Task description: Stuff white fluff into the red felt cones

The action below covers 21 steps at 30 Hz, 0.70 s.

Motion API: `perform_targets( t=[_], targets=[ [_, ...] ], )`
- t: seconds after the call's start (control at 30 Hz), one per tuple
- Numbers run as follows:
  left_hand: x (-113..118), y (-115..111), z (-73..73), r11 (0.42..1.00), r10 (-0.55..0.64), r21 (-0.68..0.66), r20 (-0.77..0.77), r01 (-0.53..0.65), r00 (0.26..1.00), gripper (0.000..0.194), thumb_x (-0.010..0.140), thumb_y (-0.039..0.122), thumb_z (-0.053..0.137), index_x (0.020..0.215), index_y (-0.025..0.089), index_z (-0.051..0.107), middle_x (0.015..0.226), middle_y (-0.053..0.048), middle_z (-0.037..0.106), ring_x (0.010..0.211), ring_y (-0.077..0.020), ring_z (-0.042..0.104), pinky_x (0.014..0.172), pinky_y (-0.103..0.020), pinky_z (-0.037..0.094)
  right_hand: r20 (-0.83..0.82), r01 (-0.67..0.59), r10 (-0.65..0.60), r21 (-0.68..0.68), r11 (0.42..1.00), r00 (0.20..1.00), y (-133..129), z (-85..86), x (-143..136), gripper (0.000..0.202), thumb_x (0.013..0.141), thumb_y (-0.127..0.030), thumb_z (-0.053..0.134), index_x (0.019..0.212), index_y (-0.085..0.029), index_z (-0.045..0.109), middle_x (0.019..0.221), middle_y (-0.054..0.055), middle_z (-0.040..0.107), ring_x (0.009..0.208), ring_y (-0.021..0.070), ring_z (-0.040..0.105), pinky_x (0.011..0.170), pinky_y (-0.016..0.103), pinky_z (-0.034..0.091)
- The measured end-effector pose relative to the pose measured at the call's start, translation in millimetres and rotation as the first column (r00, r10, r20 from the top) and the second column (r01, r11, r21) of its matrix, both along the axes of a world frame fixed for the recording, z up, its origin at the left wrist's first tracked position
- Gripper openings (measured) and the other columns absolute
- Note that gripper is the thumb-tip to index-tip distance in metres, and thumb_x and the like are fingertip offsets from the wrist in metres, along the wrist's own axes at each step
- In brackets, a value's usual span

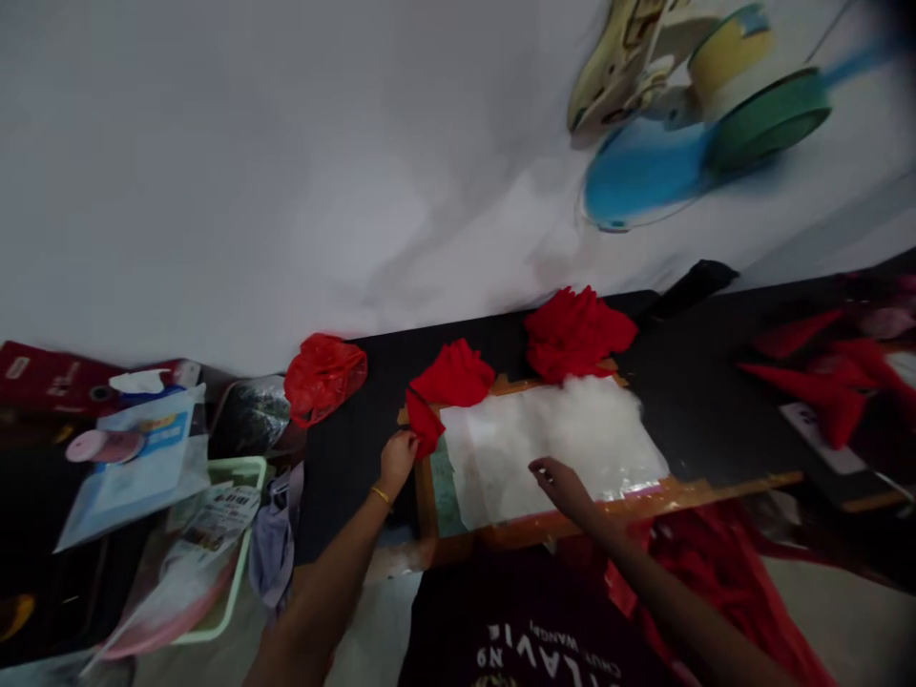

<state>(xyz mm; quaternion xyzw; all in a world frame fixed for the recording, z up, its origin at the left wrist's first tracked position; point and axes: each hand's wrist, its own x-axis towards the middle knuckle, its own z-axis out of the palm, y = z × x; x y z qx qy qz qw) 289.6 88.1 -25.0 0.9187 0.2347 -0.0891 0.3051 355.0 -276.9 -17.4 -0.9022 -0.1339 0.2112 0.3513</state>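
My left hand (399,458), with a gold bracelet at the wrist, pinches the near corner of a red fabric piece (427,426). That piece hangs down from a small pile of red fabric (458,374) at the left back of the work board. My right hand (562,485) is over the white sheet (501,458), its fingers drawn together; whether anything small is between them is hidden. Beyond it a heap of white fluffy stuffing (599,420) lies on the sheet's right half. A larger pile of red fabric (578,334) sits behind the stuffing.
A red plastic bag (325,377) stands at the table's back left. Left of the table are a pale green basket (239,572) and a pink-capped container (104,447). Red pointed pieces (837,382) lie at right. Spools (769,119) hang on the wall. Red cloth (722,582) drapes below the edge.
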Motion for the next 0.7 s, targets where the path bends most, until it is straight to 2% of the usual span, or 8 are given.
perform_targets(
  t=[0.13,0.2,0.27,0.33,0.43,0.53,0.6,0.7],
  targets=[
    [-4.1,-17.2,27.7,0.997,0.063,0.02,0.27,-0.071,0.961,0.022,0.097,0.021,0.045,0.103,0.019,0.066,0.108,-0.011,0.068,0.106,-0.0225,0.062,0.096,-0.033,0.046,0.133,0.026,-0.024,-0.011,1.0,0.991,2.3,-5.5,41.1,0.032,0.085,-0.025,0.047,0.108,-0.019,0.069,0.111,0.011,0.069,0.082,0.021,0.067,0.085,0.038,0.054],
    [-6.9,-35.7,34.0,0.996,0.083,-0.043,0.34,-0.073,0.937,0.02,0.094,0.019,0.048,0.099,0.019,0.067,0.101,-0.008,0.069,0.098,-0.0212,0.064,0.091,-0.032,0.047,0.136,-0.034,0.03,0.025,0.999,0.99,25.4,-8.6,59.2,0.035,0.084,-0.02,0.049,0.115,-0.019,0.067,0.123,0.012,0.063,0.082,0.0191,0.066,0.086,0.037,0.054],
    [-8.4,-55.9,33.9,0.988,0.126,-0.121,0.311,-0.092,0.942,0.018,0.09,0.016,0.051,0.096,0.019,0.067,0.097,-0.008,0.07,0.092,-0.0206,0.065,0.086,-0.031,0.048,0.104,-0.069,0.062,0.067,0.995,0.993,57.2,-12.3,72.6,0.041,0.082,-0.015,0.054,0.121,-0.019,0.065,0.137,0.014,0.055,0.085,0.0186,0.065,0.087,0.037,0.054],
    [-8.1,-73.4,30.5,0.975,0.187,-0.174,0.285,-0.141,0.94,0.017,0.089,0.016,0.052,0.097,0.018,0.067,0.098,-0.008,0.071,0.093,-0.0212,0.066,0.087,-0.032,0.049,0.02,-0.027,0.024,0.13,0.991,1.0,88.5,-16.7,81.8,0.049,0.077,-0.01,0.06,0.124,-0.02,0.064,0.144,0.014,0.05,0.095,0.0192,0.064,0.09,0.035,0.051],
    [-5.5,-89.2,26.8,0.961,0.226,-0.217,0.262,-0.171,0.938,0.018,0.088,0.017,0.054,0.099,0.018,0.068,0.1,-0.009,0.073,0.094,-0.0215,0.067,0.088,-0.033,0.049,-0.144,0.092,-0.063,0.211,0.973,0.988,117.3,-22.7,90.7,0.036,0.075,-0.005,0.058,0.107,-0.016,0.07,0.126,0.011,0.062,0.101,0.0186,0.064,0.091,0.029,0.047],
    [-2.7,-93.6,27.2,0.944,0.271,-0.247,0.21,-0.217,0.939,0.017,0.087,0.017,0.055,0.098,0.018,0.069,0.099,-0.008,0.073,0.093,-0.0208,0.067,0.088,-0.033,0.049,-0.267,0.148,-0.079,0.25,0.957,0.96,115.5,-20.2,91.9,0.01,0.081,-0.017,0.056,0.082,-0.014,0.066,0.085,0.006,0.067,0.081,0.0164,0.065,0.08,0.028,0.05],
    [-0.4,-94.7,28.5,0.933,0.31,-0.246,0.17,-0.264,0.936,0.016,0.087,0.016,0.056,0.096,0.017,0.068,0.097,-0.008,0.073,0.091,-0.0206,0.067,0.087,-0.033,0.048,-0.355,0.179,-0.066,0.295,0.939,0.933,100.7,-8.9,84.0,0.016,0.082,-0.03,0.058,0.076,-0.016,0.062,0.07,0.002,0.062,0.068,0.0164,0.063,0.071,0.029,0.053],
    [5.9,-101.8,31.0,0.937,0.311,-0.212,0.15,-0.277,0.938,0.012,0.088,0.018,0.056,0.09,0.016,0.067,0.094,-0.01,0.071,0.09,-0.0212,0.066,0.087,-0.033,0.047,-0.457,0.209,-0.003,0.401,0.892,0.89,72.6,22.5,56.5,0.027,0.081,-0.045,0.058,0.082,-0.018,0.06,0.08,0.004,0.066,0.075,0.0184,0.066,0.07,0.03,0.055]
  ],
)
